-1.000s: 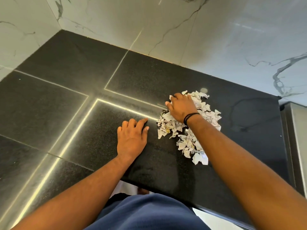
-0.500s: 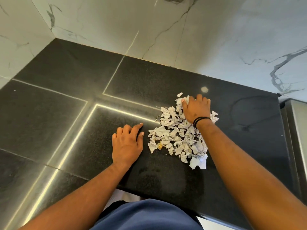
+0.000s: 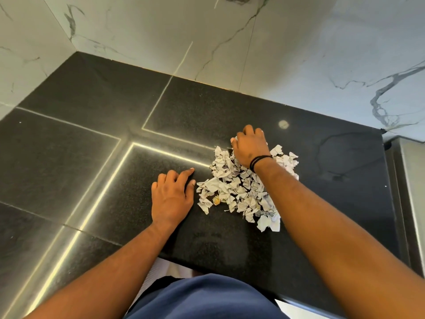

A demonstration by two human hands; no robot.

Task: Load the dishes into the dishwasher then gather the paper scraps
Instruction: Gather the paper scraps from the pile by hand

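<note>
Left hand lies palm down on the counter, fingers loosely spread and lightly bent, holding nothing; its thumb and forefinger point toward the scraps and stop just short of the pile's left edge. Nearest of all, at the bottom of the view, a blue garment covers the person's body, and both bare forearms reach out over the counter's near edge.

Just right of the left hand sits the heap of torn, crumpled paper, white with dark print, lying on the black speckled stone. One small yellowish bit rests among the pieces on the heap's near left side. The largest white pieces lie at the near right corner of the pile, partly under the right forearm.

Right hand rests on the far part of the heap, knuckles up, fingers curled down and inward over the paper. Whether it actually grasps any pieces I cannot tell, since the fingertips are hidden beneath the hand. A black band circles that wrist.

Bright thin lines run across the counter's glossy surface to the left of the hands, forming angular outlines. A small pale round spot shows on the stone beyond the right hand. At the far right a grey metal surface adjoins the counter's end. Farthest back, white marble walls with grey veins rise from the counter and meet in a corner at the far left.
</note>
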